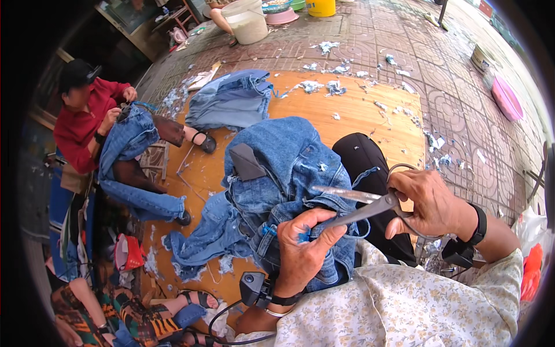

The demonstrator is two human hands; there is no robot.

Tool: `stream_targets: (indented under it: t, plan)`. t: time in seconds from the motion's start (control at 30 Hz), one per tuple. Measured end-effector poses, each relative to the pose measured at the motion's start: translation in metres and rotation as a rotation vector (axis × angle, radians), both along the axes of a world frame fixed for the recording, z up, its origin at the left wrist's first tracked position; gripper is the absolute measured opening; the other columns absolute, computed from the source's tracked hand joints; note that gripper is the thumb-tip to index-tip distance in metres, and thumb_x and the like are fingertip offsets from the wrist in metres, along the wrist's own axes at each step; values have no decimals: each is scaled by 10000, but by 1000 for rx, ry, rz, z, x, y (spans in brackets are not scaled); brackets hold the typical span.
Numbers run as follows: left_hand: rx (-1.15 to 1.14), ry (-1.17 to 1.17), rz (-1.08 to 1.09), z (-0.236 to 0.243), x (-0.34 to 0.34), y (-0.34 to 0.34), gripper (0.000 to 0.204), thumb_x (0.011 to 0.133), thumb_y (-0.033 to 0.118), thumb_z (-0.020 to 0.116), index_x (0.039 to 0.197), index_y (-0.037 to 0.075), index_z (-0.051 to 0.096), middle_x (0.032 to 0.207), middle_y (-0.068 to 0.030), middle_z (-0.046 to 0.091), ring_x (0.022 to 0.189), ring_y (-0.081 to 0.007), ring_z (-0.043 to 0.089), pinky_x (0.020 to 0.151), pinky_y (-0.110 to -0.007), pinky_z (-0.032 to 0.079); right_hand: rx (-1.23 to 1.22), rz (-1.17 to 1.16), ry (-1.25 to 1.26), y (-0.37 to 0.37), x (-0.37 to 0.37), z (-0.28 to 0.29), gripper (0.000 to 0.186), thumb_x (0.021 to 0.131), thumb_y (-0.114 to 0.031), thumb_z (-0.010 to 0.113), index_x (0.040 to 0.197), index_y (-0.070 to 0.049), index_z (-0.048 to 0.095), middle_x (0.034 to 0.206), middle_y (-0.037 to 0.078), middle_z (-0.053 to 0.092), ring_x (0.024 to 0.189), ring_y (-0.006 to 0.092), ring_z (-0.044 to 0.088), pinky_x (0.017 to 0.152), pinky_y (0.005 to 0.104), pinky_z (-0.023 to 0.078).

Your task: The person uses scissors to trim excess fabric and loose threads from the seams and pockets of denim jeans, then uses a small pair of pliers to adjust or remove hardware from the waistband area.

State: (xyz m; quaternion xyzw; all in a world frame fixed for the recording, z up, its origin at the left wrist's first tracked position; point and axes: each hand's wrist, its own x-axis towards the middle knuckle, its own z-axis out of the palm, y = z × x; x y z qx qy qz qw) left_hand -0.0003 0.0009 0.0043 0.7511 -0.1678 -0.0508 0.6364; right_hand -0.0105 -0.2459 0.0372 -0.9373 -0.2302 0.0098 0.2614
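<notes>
My right hand grips metal scissors, whose blades are spread apart over blue denim heaped on my lap and black-clad leg. My left hand pinches a thick folded part of that denim, just below the lower blade, where small bright blue bits show. A dark grey fabric patch lies on the upper denim. More jeans trail down to the left onto the wooden board.
A person in red at left handles other jeans. Another person's legs show lower left. Denim and scraps lie on the board. A white bucket, yellow bucket and pink basin stand on paving.
</notes>
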Motion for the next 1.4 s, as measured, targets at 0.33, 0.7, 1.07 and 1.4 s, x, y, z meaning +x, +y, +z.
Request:
stream_targets:
  t: [0.33, 0.7, 1.07, 1.4]
  plan:
    - [-63, -239, 40, -10, -4, -8, 180, 734, -7, 737, 873, -16, 624, 831, -122, 671, 731, -180, 650, 656, -281, 501, -82, -43, -109, 15, -13, 0, 637, 717, -645, 632, 711, -34, 454, 593, 114, 507, 546, 323, 549, 483, 398, 402]
    - [-20, -329, 13, -5, -4, -13, 162, 744, -17, 721, 873, -25, 624, 820, -131, 664, 730, -207, 657, 654, -288, 502, -146, -84, -83, 16, -23, 1, 603, 742, -619, 630, 712, -48, 442, 567, 98, 503, 506, 309, 552, 455, 390, 389]
    - [2, -311, 106, -5, -9, -17, 135, 740, -20, 719, 835, -31, 624, 805, -119, 661, 729, -203, 660, 651, -282, 503, -183, -121, -83, 18, -30, 8, 543, 732, -533, 681, 752, -41, 453, 576, 114, 519, 520, 316, 567, 459, 399, 398]
    - [26, -286, 144, 3, -9, -21, 75, 738, -39, 698, 800, -27, 658, 791, -122, 670, 713, -208, 664, 647, -278, 498, -300, -148, -48, 17, -40, 5, 483, 723, -402, 743, 825, -31, 450, 563, 67, 510, 520, 271, 577, 461, 372, 359]
